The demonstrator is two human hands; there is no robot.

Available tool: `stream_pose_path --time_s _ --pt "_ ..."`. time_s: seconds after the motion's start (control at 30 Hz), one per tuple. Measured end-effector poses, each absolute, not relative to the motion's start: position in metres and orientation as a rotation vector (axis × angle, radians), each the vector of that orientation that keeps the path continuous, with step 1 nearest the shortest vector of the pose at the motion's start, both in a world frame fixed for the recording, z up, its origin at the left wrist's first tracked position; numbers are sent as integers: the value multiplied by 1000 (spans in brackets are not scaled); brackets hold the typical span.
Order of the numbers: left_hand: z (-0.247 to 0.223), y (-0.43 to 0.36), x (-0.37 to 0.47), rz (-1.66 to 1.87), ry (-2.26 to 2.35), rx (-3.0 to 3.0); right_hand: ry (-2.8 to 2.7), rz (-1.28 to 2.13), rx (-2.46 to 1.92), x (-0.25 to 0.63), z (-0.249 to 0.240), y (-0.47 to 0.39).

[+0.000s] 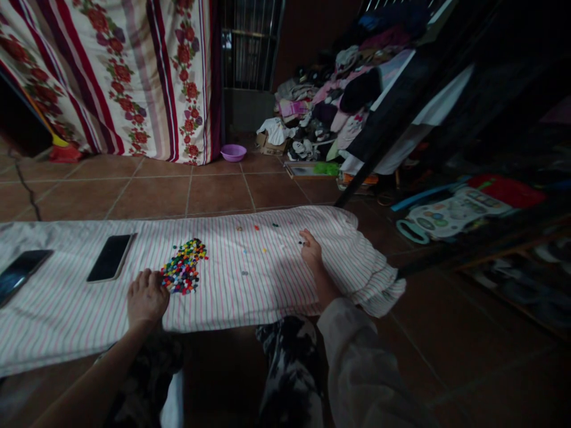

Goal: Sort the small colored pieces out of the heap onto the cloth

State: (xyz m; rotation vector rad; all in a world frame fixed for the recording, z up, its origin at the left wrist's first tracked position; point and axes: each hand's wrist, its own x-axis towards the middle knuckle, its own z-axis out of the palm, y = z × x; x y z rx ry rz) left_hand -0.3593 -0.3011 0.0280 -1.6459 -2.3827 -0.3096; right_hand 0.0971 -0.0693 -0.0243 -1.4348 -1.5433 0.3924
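Note:
A heap of small multicoloured pieces (184, 267) lies on a striped cloth (223, 303) spread over a long low surface. My left hand (148, 295) rests palm down on the cloth at the heap's left edge, its fingers loosely bent and touching the nearest pieces. To the right, my right hand (311, 246) is over the cloth beside a small black piece (300, 242); whether its fingertips grip anything is too small to tell. Between the hands, several single pieces are spread apart, among them an orange one (256, 227), a dark green one (275, 225) and a grey one (244, 273).
Two phones, one (110, 258) near the heap and another (22, 273) at the far left, lie on the cloth. Beyond are a floral curtain (147, 77), a purple basin (234, 153) and piled clothes (330, 107). A dark slanted post (379, 154) stands at the right.

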Motion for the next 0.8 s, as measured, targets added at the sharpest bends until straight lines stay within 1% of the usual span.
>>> stream_pose_path --time_s 0.13,0.33,0.53,0.8 --pt "29 -302 -358 -363 -2416 -1638 -1373 446 -1552 108 -20 -76" --pt "29 -301 -357 -415 -2468 -1623 -1288 255 -1860 110 -17 -86" --pt "31 -301 -357 -357 -2453 -1634 -1404 382 -1772 100 -13 -81" --pt "28 -301 -359 -318 -2434 -1631 -1423 497 -1632 104 -17 -86"
